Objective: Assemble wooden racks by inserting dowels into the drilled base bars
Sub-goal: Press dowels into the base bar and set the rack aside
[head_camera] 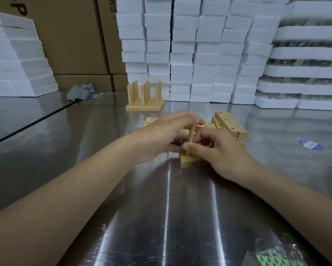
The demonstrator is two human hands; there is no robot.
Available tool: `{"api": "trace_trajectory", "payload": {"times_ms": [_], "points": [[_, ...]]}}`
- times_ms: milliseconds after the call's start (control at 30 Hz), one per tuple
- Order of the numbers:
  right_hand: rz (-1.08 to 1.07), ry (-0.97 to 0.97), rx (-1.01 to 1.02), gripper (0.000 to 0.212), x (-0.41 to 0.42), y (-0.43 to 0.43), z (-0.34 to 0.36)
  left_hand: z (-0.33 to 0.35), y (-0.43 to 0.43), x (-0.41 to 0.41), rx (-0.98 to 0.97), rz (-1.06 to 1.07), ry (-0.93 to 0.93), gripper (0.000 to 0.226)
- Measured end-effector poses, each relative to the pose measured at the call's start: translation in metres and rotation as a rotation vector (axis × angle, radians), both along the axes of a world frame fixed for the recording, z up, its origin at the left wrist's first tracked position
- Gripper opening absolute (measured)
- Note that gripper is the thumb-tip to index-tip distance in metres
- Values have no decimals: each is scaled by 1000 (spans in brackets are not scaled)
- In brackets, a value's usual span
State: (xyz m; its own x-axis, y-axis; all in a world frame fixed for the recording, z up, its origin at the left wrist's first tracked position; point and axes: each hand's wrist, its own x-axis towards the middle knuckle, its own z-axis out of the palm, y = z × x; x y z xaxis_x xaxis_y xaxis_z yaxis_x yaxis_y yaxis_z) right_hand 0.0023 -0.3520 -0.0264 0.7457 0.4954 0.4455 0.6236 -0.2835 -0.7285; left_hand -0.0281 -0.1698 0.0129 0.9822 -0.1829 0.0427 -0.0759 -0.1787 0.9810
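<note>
**A:** What sort of place is it?

**B:** A storeroom. White foam blocks [199,50] are stacked high along the back, cardboard boxes [74,35] stand at the back left, and a shiny steel worktop [170,208] runs from them toward the person. A second slab of the worktop sits at the left, its edge [32,120] cutting diagonally away from the hands.

**A:** Where is the work?

**B:** In the middle of the worktop. A base bar [186,158] lies flat there, and one dowel [191,139] stands upright in it. The right hand [217,152] is closed on the dowel, thumb and fingers pinching it low down. The left hand [161,135] is curled beside it, fingertips touching the dowel's top; whether it truly grips anything, I cannot tell.

**A:** And the loose parts?

**B:** Just behind the hands lies a row of spare dowels [209,124], and to their right a stack of drilled bars [230,123], holes facing up. Farther back, close to the foam, stands a finished rack [145,96] with its dowels up.

**A:** Room to move?

**B:** Plenty in front: the near stretch of worktop between the forearms is bare steel. To the right there is only a blue sticker [310,144]. A crumpled grey cloth [80,92] lies well off at the back left, and a clear bag with green print [272,256] sits at the near right edge
</note>
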Motion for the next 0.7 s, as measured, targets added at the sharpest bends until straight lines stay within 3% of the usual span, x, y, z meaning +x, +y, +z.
{"api": "trace_trajectory", "payload": {"times_ms": [100, 233, 400, 533, 700], "points": [[-43, 2, -4, 25, -2, 3, -1, 2, 0, -2, 21, 1, 5, 25], [-66, 0, -57, 20, -7, -1, 2, 12, 10, -4, 222, 13, -96, 29], [-293, -130, 122, 12, 5, -23, 23, 18, 25, -5, 464, -3, -199, 49], [-488, -366, -153, 17, 19, -39, 27, 7, 26, 0, 764, -119, -220, 34], [-525, -452, -411, 29, 28, -47, 26, 2, 32, 8, 918, -81, -289, 15]]}}
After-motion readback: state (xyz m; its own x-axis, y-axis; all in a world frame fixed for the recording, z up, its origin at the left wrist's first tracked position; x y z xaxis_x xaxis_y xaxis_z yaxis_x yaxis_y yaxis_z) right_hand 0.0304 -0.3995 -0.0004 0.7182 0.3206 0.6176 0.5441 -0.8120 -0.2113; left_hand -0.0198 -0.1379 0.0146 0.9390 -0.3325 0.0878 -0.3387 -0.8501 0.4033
